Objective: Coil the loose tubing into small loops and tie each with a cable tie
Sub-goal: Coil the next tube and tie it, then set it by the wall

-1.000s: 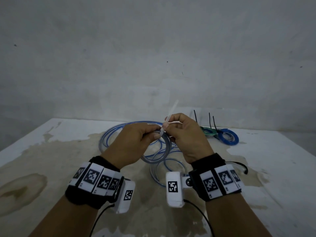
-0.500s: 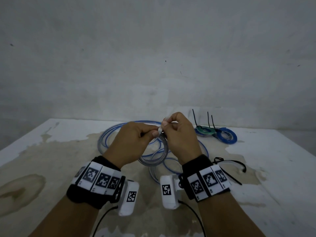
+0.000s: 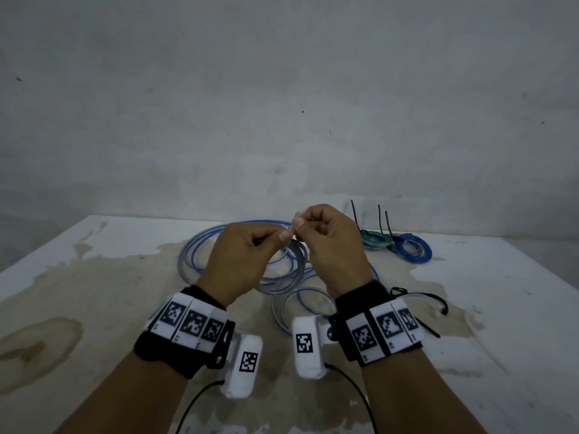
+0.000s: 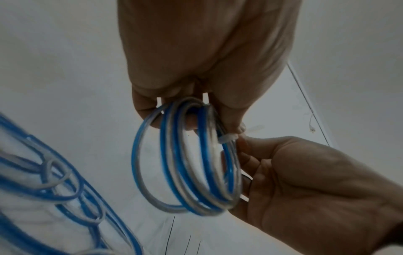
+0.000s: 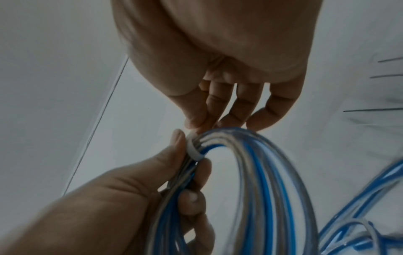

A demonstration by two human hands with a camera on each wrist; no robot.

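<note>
In the head view, the left hand [image 3: 241, 258] and right hand [image 3: 332, 245] hid the white cable tie [image 4: 227, 138] cinched around the tubing coil [image 4: 187, 165], whose lower strands were motion-blurred.

Blue-and-clear tubing coil [image 4: 187, 165] held upright; white cable tie [image 4: 227, 138] cinched round it.

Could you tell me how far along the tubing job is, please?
Done: two tied coils at the table's far side. In hand: left hand holds a small coil; right hand pinches the white tie around it. Left: loose tubing on the table.
</note>
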